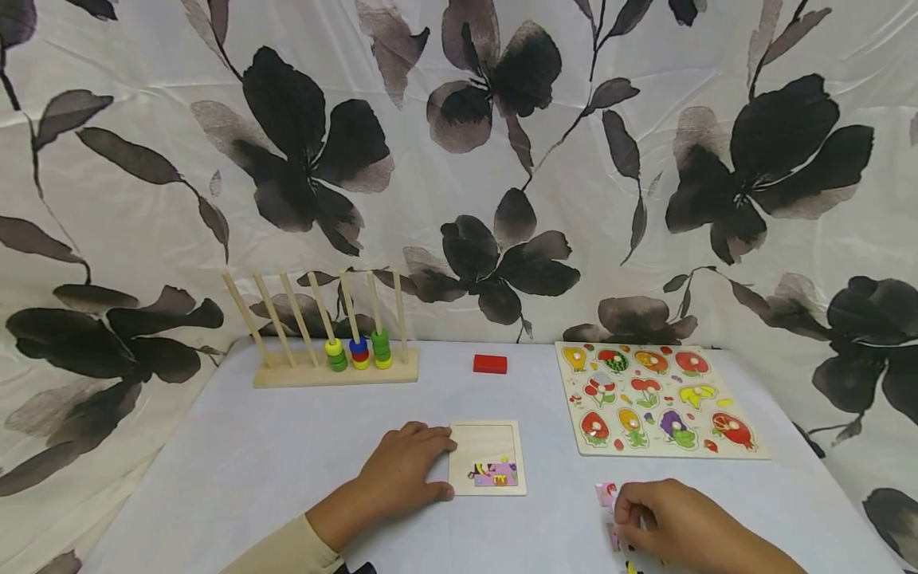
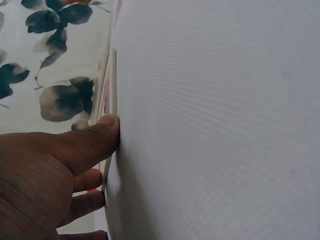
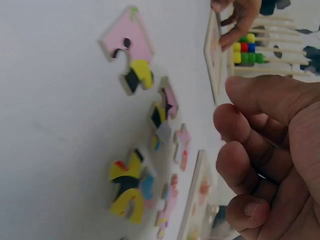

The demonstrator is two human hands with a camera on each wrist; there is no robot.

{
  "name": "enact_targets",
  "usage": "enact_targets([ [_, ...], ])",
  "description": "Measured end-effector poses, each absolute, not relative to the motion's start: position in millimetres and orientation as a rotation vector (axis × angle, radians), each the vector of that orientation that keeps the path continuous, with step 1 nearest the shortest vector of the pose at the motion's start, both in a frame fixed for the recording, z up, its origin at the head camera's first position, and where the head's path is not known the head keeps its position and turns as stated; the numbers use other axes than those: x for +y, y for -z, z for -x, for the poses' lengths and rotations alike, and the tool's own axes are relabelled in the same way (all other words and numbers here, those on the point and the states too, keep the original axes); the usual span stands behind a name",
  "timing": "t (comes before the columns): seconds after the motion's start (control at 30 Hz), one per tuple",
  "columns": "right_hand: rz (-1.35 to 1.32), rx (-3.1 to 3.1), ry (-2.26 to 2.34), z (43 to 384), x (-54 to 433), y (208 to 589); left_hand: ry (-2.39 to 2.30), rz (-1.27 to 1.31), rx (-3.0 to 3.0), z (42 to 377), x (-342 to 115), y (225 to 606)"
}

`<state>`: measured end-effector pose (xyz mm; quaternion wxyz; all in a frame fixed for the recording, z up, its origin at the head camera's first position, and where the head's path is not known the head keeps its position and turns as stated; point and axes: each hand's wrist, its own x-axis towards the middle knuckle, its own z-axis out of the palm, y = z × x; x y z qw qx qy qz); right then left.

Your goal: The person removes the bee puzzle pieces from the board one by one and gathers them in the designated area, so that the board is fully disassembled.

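Note:
A small square wooden puzzle tray (image 1: 484, 442) lies mid-table, with joined pink and yellow jigsaw pieces (image 1: 495, 476) in its lower right part. My left hand (image 1: 405, 466) touches the tray's left edge, thumb near the bottom corner and fingers higher up; in the left wrist view the thumb (image 2: 95, 142) lies along that edge. To the right, my right hand (image 1: 674, 518) hovers over loose jigsaw pieces (image 1: 606, 494), partly hiding them. Its fingers (image 3: 237, 162) are loosely bent with nothing between them. A pink piece (image 3: 127, 40) and a yellow-and-black piece (image 3: 127, 187) lie beside it.
A wooden bead abacus (image 1: 337, 375) with upright rods and coloured rings stands at the back left. Near the back middle lies a red block (image 1: 491, 364). A fruit peg puzzle board (image 1: 663, 402) lies at the right, beyond the loose pieces. Floral cloth (image 1: 459, 159) hangs behind the table.

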<state>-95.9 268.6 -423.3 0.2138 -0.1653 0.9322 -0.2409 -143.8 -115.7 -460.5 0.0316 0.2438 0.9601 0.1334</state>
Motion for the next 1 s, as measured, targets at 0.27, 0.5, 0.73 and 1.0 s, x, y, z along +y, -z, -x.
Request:
enact_targets([
  [0.27,0.679,2.751,0.651,118,245,418,-0.409,-0.768,2.956,145,-115,462],
  [0.5,0.772,2.802,0.637,135,218,420,-0.412,-0.760,2.954,144,-114,460],
  [0.73,0.872,2.829,0.587,143,188,424,-0.409,-0.758,2.955,145,-114,459],
  [1.0,0.977,2.831,0.584,148,159,430,-0.394,-0.760,2.957,145,-114,458],
])
